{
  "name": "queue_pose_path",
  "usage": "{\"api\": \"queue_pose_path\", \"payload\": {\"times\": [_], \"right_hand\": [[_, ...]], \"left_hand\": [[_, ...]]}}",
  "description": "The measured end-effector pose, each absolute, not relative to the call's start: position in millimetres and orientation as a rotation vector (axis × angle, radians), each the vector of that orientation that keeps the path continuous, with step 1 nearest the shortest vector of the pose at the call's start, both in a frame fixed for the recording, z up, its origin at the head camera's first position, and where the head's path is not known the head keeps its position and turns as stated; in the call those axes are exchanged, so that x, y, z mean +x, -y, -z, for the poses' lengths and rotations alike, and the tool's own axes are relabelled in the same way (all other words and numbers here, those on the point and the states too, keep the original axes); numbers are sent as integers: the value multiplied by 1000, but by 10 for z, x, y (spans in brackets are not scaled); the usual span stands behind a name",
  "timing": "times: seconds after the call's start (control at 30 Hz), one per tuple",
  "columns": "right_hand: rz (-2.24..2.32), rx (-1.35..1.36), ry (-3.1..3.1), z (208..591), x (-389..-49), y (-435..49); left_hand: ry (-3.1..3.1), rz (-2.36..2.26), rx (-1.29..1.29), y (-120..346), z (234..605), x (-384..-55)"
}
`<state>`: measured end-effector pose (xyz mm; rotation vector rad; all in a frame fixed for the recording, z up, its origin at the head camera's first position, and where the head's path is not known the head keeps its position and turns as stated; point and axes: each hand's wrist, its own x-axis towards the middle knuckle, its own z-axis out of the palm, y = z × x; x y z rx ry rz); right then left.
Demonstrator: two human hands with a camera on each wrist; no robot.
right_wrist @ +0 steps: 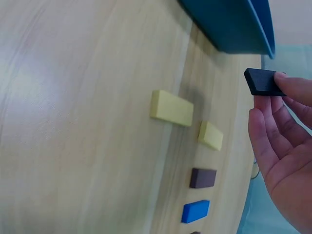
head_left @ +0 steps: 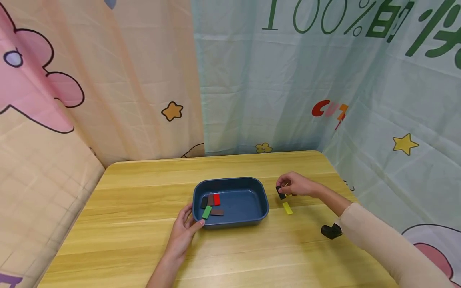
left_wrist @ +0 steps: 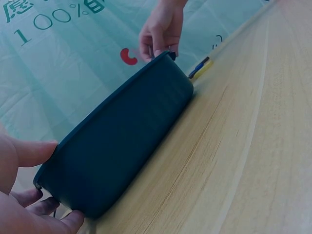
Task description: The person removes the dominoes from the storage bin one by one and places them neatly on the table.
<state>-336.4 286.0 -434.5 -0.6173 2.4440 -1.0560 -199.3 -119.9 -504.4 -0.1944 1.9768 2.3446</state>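
A dark blue rectangular bin [head_left: 234,225] stands on the table, and my left hand [head_left: 181,234] grips its near left corner, thumb at the rim and fingers against the outer wall. Inside, at its left end, lie small flat blocks: a black block [head_left: 204,202], a red block [head_left: 217,199], a green block [head_left: 207,212] and two brown ones. Right of the bin, my right hand [head_left: 297,185] pinches another black block [right_wrist: 263,82] between thumb and fingers, above the table. Below that hand lies a yellow block [head_left: 287,208].
The right wrist view shows a second yellow block [right_wrist: 210,135], a brown block [right_wrist: 203,178] and a blue block [right_wrist: 196,211] in a row on the wooden table [head_left: 126,224]. Printed curtains [head_left: 252,80] hang behind the table. A black object [head_left: 331,231] is by the right sleeve.
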Motion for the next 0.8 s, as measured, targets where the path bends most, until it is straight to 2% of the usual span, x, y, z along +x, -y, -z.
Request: {"api": "queue_pose_path", "payload": {"times": [0.8], "right_hand": [[1049,-386,-2445,4851,-3162,-3473]], "left_hand": [[-1978,-2365,-192,1194,5086,-1984]]}}
